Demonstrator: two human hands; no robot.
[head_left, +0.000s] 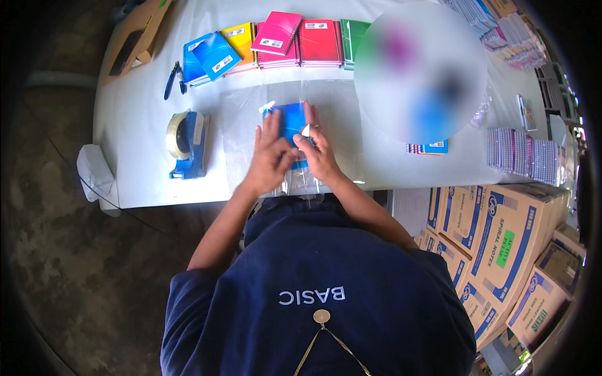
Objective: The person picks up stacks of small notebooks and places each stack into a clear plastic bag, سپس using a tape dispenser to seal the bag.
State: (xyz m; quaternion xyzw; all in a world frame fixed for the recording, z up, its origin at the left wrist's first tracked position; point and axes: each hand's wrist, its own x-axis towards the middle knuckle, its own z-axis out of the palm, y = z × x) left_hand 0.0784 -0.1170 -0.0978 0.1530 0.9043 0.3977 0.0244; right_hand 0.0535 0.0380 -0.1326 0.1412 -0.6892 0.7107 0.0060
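A small blue notebook (291, 119) lies in front of me at the near part of the table, with clear plastic film (241, 135) under and around it. My left hand (269, 160) is over its left side, fingers spread and slightly smeared by motion. My right hand (321, 153) grips the right edge, its thumb over the cover and its fingers along the side. By that thumb shows a small white piece (306, 130) that I cannot make out. Crinkled film (298, 182) hangs at the table's front edge below the hands.
Stacks of spiral notebooks (320, 44) in several colours line the far side. A blue tape dispenser (191, 145) stands at the left, near pens (171, 81) and an open carton (135, 41). Notebook bundles (527, 153) sit at right above stacked cartons (495, 244). A blurred round patch hides the right part.
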